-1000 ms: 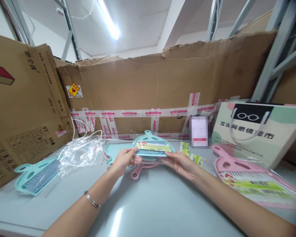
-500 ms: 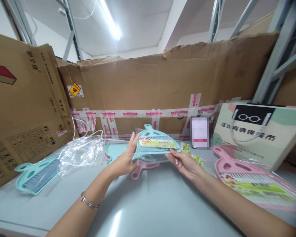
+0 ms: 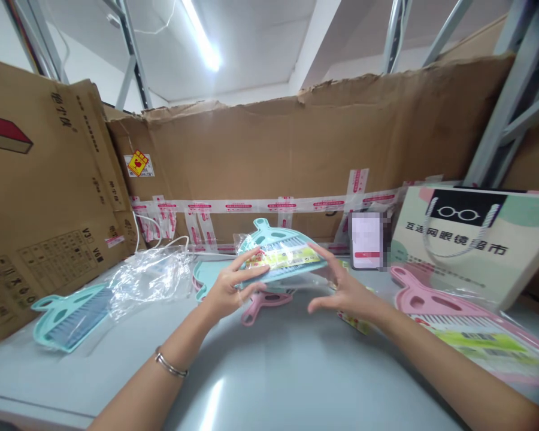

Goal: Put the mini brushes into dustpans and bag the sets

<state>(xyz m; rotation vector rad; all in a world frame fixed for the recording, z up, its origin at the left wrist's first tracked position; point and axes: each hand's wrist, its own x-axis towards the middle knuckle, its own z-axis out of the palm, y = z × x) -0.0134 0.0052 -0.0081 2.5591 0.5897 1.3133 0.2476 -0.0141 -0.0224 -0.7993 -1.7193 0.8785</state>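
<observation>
My left hand [image 3: 234, 281] grips the left side of a mint-green dustpan and brush set [image 3: 276, 239] in a clear plastic bag, its fingers across the front. A yellow-green printed card [image 3: 291, 256] shows through the bag. At the right edge of the set, my right hand [image 3: 348, 290] touches the bag with its fingers, the thumb spread well apart below. Under the held set lie a mint dustpan [image 3: 211, 274] and a pink dustpan [image 3: 254, 308], partly hidden. More printed cards [image 3: 357, 321] lie partly behind my right hand.
At the left lies another mint set [image 3: 69, 317] beside crumpled clear bags [image 3: 150, 281]. A bagged pink set [image 3: 458, 317] lies at the right, before a paper carrier bag [image 3: 467, 239]. A phone [image 3: 367, 239] leans on the large cardboard box [image 3: 269, 149] behind.
My left fingers have moved from the set's edge onto its front. My right hand has shifted from the lower corner up to the right edge, with its thumb spread. The set tilts more.
</observation>
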